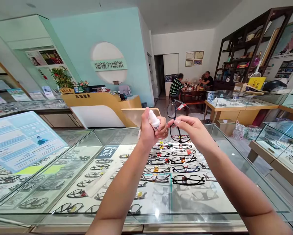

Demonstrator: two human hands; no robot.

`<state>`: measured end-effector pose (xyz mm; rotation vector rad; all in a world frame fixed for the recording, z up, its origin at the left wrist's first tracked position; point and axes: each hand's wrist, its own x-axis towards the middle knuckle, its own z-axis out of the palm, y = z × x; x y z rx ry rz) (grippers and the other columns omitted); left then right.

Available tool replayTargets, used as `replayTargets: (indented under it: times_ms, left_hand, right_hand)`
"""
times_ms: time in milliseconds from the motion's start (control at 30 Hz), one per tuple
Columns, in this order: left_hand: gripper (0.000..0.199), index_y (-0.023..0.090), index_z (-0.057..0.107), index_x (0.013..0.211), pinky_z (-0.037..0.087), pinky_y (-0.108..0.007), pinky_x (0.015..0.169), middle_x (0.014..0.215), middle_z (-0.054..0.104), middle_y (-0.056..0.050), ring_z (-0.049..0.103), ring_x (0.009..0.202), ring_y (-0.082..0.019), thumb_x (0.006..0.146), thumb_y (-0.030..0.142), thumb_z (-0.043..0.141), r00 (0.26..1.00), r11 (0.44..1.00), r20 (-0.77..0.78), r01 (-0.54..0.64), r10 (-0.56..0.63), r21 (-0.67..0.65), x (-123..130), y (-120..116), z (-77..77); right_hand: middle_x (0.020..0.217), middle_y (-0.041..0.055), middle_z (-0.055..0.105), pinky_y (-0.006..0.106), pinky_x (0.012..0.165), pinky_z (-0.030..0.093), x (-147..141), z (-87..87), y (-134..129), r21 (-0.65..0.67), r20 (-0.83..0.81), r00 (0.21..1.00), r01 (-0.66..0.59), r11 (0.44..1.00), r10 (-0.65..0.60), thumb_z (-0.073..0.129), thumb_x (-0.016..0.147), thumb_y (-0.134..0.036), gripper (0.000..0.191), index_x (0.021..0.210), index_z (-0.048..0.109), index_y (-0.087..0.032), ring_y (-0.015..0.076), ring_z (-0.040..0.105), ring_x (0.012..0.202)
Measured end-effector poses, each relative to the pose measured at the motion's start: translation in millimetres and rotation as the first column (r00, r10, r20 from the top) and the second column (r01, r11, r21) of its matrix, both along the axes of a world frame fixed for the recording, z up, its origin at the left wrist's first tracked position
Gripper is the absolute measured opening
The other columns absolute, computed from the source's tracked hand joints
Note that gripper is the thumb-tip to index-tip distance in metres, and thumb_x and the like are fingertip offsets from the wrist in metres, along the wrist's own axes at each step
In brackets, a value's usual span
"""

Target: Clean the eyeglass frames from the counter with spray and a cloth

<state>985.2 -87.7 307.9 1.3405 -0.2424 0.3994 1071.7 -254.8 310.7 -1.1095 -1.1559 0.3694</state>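
Near the middle of the view, my left hand is wrapped round a small white bottle, its nozzle tilted up and to the left. Close beside it on the right, my right hand pinches a pair of dark-framed glasses at the bridge. The frame is turned on end, one lens above my fingers and the other below. A red and white tag hangs at the upper lens. Both hands are above the glass display case, and their fingertips are close together.
Rows of glasses lie inside the display case below my arms. A printed blue and white sheet stands at the left. Farther back are a wooden reception counter, two people at a table, and more glass cases at the right.
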Motion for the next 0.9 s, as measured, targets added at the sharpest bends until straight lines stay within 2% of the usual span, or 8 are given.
replayTargets:
  times_ms: [100, 200, 333, 467, 567, 667, 767, 900]
  left_hand:
    - [0.084, 0.022, 0.047, 0.047, 0.020, -0.024, 0.035, 0.036, 0.028, 0.004, 0.023, 0.031, -0.008, 0.079, 0.100, 0.046, 0.984, 0.978, 0.000, -0.179, 0.180, 0.106, 2.8, 4.5, -4.2]
    - [0.079, 0.021, 0.052, 0.048, 0.020, -0.024, 0.037, 0.039, 0.036, 0.002, 0.030, 0.034, -0.008, 0.081, 0.093, 0.053, 0.931, 0.898, 0.060, -0.363, 0.360, 0.247, 4.1, 6.6, -8.0]
    - [0.076, 0.021, 0.051, 0.046, 0.021, -0.026, 0.040, 0.041, 0.040, -0.001, 0.034, 0.039, -0.009, 0.086, 0.086, 0.051, 0.892, 0.825, 0.078, -0.442, 0.444, 0.353, 4.7, 5.4, -9.9]
    - [0.074, 0.022, 0.050, 0.051, 0.022, -0.025, 0.040, 0.041, 0.037, 0.001, 0.031, 0.038, -0.009, 0.085, 0.088, 0.047, 0.922, 0.888, 0.024, -0.379, 0.387, 0.259, 5.0, 6.0, -8.6]
    - [0.076, 0.023, 0.049, 0.053, 0.018, -0.025, 0.040, 0.041, 0.032, 0.004, 0.026, 0.035, -0.008, 0.084, 0.092, 0.047, 0.957, 0.938, -0.041, -0.272, 0.286, 0.213, 3.0, 8.6, -6.5]
    - [0.077, 0.023, 0.050, 0.053, 0.018, -0.026, 0.040, 0.039, 0.032, 0.004, 0.025, 0.035, -0.009, 0.085, 0.092, 0.046, 0.972, 0.951, -0.090, -0.189, 0.216, 0.245, -0.5, 8.9, -4.5]
    - [0.077, 0.022, 0.051, 0.052, 0.021, -0.028, 0.042, 0.038, 0.036, 0.002, 0.028, 0.036, -0.010, 0.089, 0.090, 0.046, 0.976, 0.927, -0.092, -0.155, 0.197, 0.340, -3.6, 4.6, -2.9]
    - [0.076, 0.021, 0.046, 0.045, 0.023, -0.030, 0.047, 0.038, 0.037, 0.000, 0.034, 0.038, -0.010, 0.093, 0.080, 0.050, 0.965, 0.827, -0.086, -0.165, 0.249, 0.538, -5.8, -2.7, -1.1]
  right_hand:
    - [0.096, 0.0015, 0.083, 0.036, 0.100, 0.053, 1.5, -1.6, 2.7, -0.022, 0.011, 0.999, -0.043, 0.999, 0.044, 0.071, 0.099, -0.040, 0.022, 0.090, 0.087, -0.027, 0.0195, 0.070, 0.095]
    - [0.095, 0.0009, 0.082, 0.035, 0.103, 0.051, 2.7, -3.7, 3.9, -0.028, 0.034, 0.997, -0.072, 0.997, 0.073, 0.069, 0.101, -0.038, 0.023, 0.090, 0.086, -0.027, 0.0190, 0.069, 0.097]
    - [0.091, 0.0010, 0.080, 0.035, 0.102, 0.050, 4.7, -7.0, 4.4, -0.048, 0.034, 0.993, -0.110, 0.993, 0.112, 0.069, 0.102, -0.042, 0.025, 0.090, 0.085, -0.027, 0.0203, 0.069, 0.099]
    - [0.099, 0.0020, 0.082, 0.034, 0.103, 0.049, 9.4, -9.5, 6.4, -0.025, -0.032, 0.992, -0.124, 0.992, 0.123, 0.070, 0.101, -0.042, 0.023, 0.096, 0.087, -0.027, 0.0199, 0.069, 0.101]
    - [0.102, 0.0030, 0.082, 0.032, 0.097, 0.051, 13.2, -9.5, 9.1, 0.044, -0.186, 0.974, -0.121, 0.992, 0.128, 0.074, 0.097, -0.044, 0.022, 0.097, 0.088, -0.026, 0.0188, 0.070, 0.099]
    - [0.099, 0.0044, 0.083, 0.031, 0.089, 0.054, 14.9, -8.4, 12.4, 0.118, -0.361, 0.917, -0.135, 0.984, 0.169, 0.081, 0.089, -0.048, 0.025, 0.094, 0.087, -0.025, 0.0183, 0.071, 0.093]
    - [0.094, 0.0051, 0.083, 0.030, 0.086, 0.055, 15.5, -9.2, 16.5, 0.138, -0.443, 0.879, -0.126, 0.982, 0.175, 0.084, 0.084, -0.050, 0.029, 0.095, 0.087, -0.023, 0.0181, 0.073, 0.089]
    - [0.097, 0.0054, 0.084, 0.030, 0.084, 0.055, 15.5, -12.9, 21.3, 0.147, -0.458, 0.876, -0.093, 0.985, 0.151, 0.084, 0.084, -0.049, 0.030, 0.098, 0.087, -0.022, 0.0175, 0.073, 0.087]
